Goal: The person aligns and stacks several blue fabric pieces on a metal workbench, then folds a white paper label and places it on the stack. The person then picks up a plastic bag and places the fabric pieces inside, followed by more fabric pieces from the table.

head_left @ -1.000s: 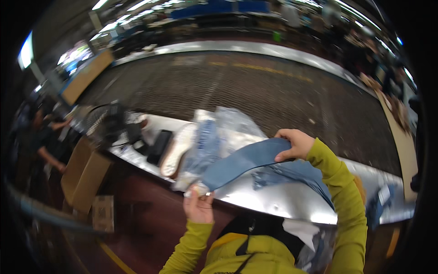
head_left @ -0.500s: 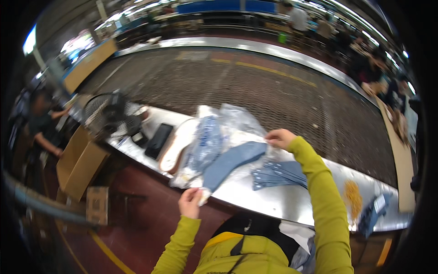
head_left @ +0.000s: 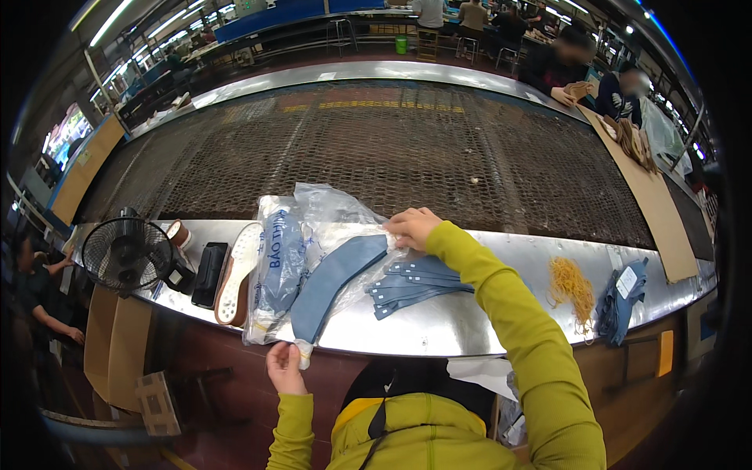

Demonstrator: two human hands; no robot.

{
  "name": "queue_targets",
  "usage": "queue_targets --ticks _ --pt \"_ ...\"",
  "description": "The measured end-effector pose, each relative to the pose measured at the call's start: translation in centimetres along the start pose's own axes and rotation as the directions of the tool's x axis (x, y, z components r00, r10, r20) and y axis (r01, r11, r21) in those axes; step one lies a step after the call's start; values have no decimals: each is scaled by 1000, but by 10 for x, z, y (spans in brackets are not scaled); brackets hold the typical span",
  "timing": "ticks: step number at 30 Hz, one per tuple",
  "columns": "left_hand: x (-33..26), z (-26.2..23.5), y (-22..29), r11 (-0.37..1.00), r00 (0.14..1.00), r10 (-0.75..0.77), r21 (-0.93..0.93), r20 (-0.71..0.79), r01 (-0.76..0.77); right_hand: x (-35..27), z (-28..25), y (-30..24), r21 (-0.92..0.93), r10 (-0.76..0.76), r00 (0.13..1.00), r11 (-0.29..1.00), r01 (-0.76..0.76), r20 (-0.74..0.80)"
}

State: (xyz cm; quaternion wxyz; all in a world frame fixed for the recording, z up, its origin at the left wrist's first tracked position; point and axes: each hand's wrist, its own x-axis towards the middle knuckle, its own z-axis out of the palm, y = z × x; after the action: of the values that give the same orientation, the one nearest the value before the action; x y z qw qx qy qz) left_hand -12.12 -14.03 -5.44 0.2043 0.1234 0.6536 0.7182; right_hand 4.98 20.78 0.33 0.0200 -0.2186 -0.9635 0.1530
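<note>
A long curved blue piece, like cut leather or fabric with pale ends, lies slanted over clear plastic on the metal bench. My left hand pinches its near pale end at the bench's front edge. At the far end, my right hand has its fingers closed on the other pale tip. Left of the piece is a plastic bag with blue material inside. Under my right forearm, several narrow blue strips with small white marks lie fanned out.
Leftward stand a shoe sole, a black case, a tape roll and a black fan. To the right lie yellow strings and a tagged blue bundle. Beyond the bench is a dark mesh surface. Other people sit far right.
My view has turned and shifted, so the bench appears further left and more level. Both hands stay at the two ends of the blue piece.
</note>
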Motion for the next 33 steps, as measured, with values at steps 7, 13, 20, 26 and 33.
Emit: queue_targets --ticks 7,13,20,26,33 --pt "-31 68 35 650 731 510 354 453 -673 -81 -23 27 293 262 942 902 -316 211" --pt "-22 159 18 396 395 426 225 814 -890 -121 18 -17 24 -9 986 1000 13 -169" --pt "-7 181 -14 360 373 433 222 820 -906 -130 17 -25 37 -44 977 998 53 -207" --pt "-12 176 -29 372 390 479 220 787 -902 -116 20 -30 44 -234 909 963 265 -345" --pt "-16 180 -43 248 336 501 239 798 -939 -128 25 -29 -75 -173 950 984 159 -261"
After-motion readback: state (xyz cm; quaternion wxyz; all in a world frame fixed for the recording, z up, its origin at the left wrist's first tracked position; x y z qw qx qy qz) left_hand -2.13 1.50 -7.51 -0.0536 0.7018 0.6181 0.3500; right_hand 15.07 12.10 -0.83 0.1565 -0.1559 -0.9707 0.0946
